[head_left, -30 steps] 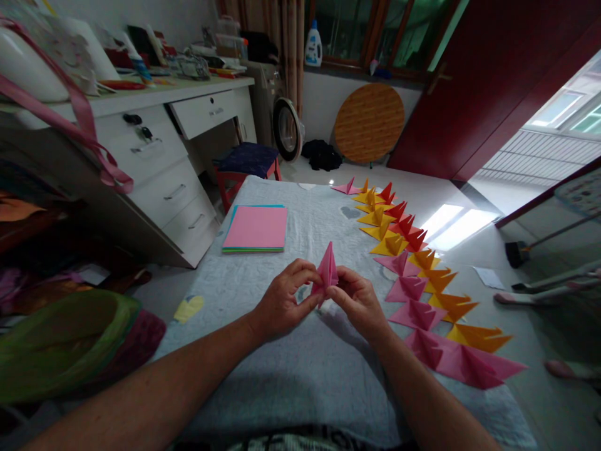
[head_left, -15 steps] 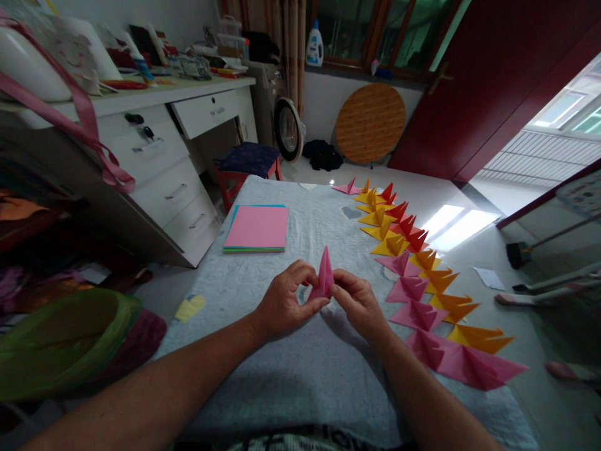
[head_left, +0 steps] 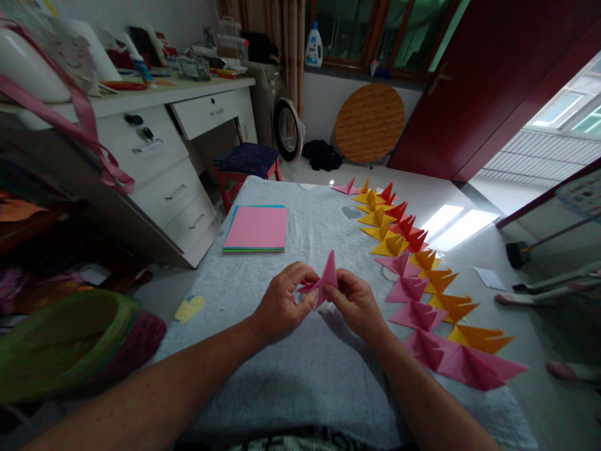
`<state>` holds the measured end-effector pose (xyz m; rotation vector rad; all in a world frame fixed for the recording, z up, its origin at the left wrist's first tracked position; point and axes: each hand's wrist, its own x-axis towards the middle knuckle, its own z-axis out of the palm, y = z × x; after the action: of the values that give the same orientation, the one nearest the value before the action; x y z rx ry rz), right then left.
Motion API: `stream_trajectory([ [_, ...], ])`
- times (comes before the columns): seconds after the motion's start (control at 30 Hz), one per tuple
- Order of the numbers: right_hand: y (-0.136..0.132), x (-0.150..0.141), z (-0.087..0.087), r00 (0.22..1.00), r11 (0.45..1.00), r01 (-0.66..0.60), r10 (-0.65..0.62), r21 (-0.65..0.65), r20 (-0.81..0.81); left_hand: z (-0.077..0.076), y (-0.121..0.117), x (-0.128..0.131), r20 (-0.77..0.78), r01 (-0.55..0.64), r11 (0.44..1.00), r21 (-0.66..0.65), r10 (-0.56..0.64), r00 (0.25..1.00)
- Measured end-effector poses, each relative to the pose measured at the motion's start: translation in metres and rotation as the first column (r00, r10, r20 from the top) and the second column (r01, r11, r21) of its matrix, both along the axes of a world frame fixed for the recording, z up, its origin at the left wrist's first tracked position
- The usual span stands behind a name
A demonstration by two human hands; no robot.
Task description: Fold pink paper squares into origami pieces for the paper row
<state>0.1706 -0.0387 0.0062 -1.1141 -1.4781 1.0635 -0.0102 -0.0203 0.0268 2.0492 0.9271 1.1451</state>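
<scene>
Left hand [head_left: 283, 302] is pinching pink origami piece [head_left: 328, 277] at its left side, thumb against fingers; right hand [head_left: 360, 302] is pinching its right side, thumb in front. Piece is pointing tip-up, being held between both hands over grey-blue tablecloth [head_left: 277, 369]. Square paper stack [head_left: 256, 227] is lying beyond left hand; origami cranes [head_left: 417, 315] are sitting in rows at right.

The hands [head_left: 284, 304] and forearms [head_left: 188, 369] are bare, the dark garment [head_left: 291, 444] pale-patterned.
</scene>
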Motion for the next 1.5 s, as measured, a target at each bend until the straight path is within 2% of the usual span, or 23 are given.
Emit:
stream_trajectory([
  [0.1,0.0,0.0,0.001,1.0,1.0,0.003,-0.003,0.012,0.002,0.0,0.002,-0.001,0.007,-0.062,0.997,0.05,0.062,0.998],
  [0.27,-0.001,-0.002,0.006,0.999,0.998,-0.002,-0.002,0.069,0.048,-0.001,0.003,-0.001,-0.057,0.036,0.999,0.024,-0.035,0.998],
  [0.43,0.0,-0.001,0.006,0.999,0.984,0.023,-0.029,0.178,0.029,-0.005,0.002,0.001,-0.098,0.004,0.965,0.262,0.023,0.995],
  [0.5,0.0,-0.001,0.005,0.999,0.979,0.023,-0.029,0.201,0.023,-0.006,0.002,0.002,-0.103,-0.004,0.949,0.316,0.039,0.994],
  [0.73,-0.001,0.0,0.002,1.0,0.983,0.014,-0.016,0.185,0.009,-0.006,0.003,0.001,-0.091,0.023,0.952,0.304,0.005,0.996],
  [0.8,-0.001,0.0,0.002,0.999,0.981,0.028,-0.031,0.193,0.016,-0.007,0.004,0.0,-0.074,0.039,0.963,0.266,-0.02,0.997],
  [0.93,-0.002,-0.001,0.006,0.998,0.983,0.03,-0.04,0.182,0.054,-0.006,0.005,-0.002,-0.037,0.051,0.995,0.084,-0.048,0.998],
  [1.1,-0.003,-0.001,0.011,0.995,0.99,-0.034,0.02,0.137,0.102,-0.001,0.006,-0.003,0.078,0.043,0.994,-0.101,-0.035,0.996],
  [1.23,-0.003,0.0,0.01,0.994,0.992,-0.082,0.074,0.099,0.082,-0.004,0.008,-0.003,0.205,0.189,0.942,-0.278,-0.134,0.97],
  [1.3,-0.003,0.001,0.008,0.993,0.992,-0.1,0.094,0.081,0.073,-0.008,0.009,-0.003,0.275,0.239,0.906,-0.349,-0.145,0.95],
  [1.4,-0.003,0.001,0.007,0.99,0.99,-0.128,0.123,0.06,0.07,-0.015,0.01,-0.001,0.38,0.289,0.859,-0.423,-0.121,0.917],
  [1.5,-0.003,0.001,0.008,0.986,0.987,-0.154,0.15,0.054,0.075,-0.019,0.011,0.0,0.437,0.362,0.814,-0.455,-0.15,0.887],
])
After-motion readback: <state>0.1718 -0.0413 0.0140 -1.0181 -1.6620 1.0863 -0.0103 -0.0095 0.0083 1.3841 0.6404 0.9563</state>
